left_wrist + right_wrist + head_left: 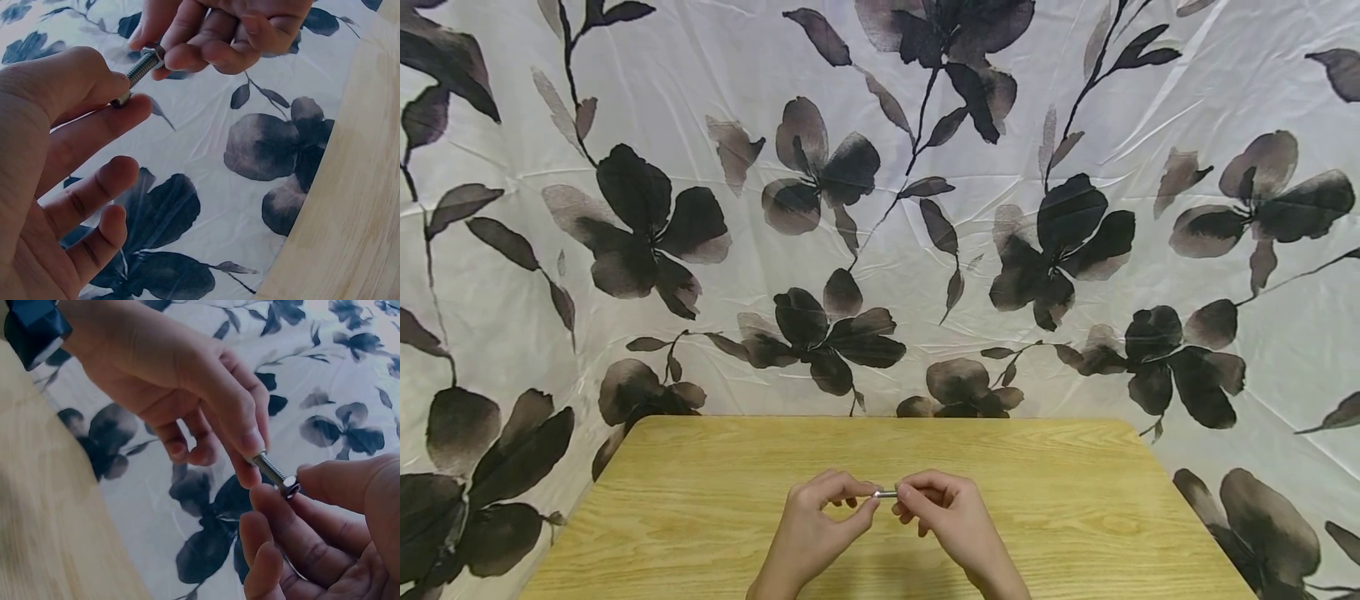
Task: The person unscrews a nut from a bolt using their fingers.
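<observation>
A small silver threaded bolt (143, 69) is held between both hands, level above the table in the head view. My left hand (820, 517) pinches one end of it between thumb and index finger, the other fingers loosely spread. At the opposite end sits a shiny hexagonal piece (290, 485), pinched by the thumb and fingertips of my right hand (946, 515); whether it is the bolt's head or a nut I cannot tell. Bare thread shows between the two sets of fingertips.
Below the hands lies a light wood-grain table (700, 467) with rounded far corners. A white cloth (940, 283) printed with dark flowers hangs behind and at both sides of it. The left wrist carries a dark strapped device (39, 328).
</observation>
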Available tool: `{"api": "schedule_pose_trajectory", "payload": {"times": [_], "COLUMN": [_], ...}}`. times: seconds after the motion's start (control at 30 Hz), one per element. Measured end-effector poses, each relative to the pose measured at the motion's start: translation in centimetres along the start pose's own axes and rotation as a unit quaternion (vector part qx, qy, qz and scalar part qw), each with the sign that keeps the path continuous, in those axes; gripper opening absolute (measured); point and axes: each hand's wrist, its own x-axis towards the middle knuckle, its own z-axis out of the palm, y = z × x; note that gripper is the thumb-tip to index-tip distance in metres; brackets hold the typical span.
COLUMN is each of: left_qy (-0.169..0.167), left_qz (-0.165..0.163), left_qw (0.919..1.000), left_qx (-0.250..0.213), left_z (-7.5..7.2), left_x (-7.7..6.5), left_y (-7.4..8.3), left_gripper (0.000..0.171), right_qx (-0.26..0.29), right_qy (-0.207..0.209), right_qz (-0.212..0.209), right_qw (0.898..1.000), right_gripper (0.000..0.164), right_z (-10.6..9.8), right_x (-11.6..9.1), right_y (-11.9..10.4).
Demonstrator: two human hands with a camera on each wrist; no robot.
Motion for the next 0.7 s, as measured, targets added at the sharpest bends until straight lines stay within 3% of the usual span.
{"api": "schedule_pose_trajectory", "payload": {"times": [0.7], "left_qy": [-0.008], "left_qz": [-0.044], "left_qw": [0.9990], "left_qx": [-0.004], "left_z": [-0.06], "left_x": [0.00], "left_y": [0.24], "left_gripper": [0.029], "right_qx": [-0.007], "right_qy": [-0.016], "right_qz": [-0.054], "right_qw": [0.998], "right_gripper": [0.026], "right_z": [-0.14], "right_x": [-0.01], "right_y": [0.06]}}
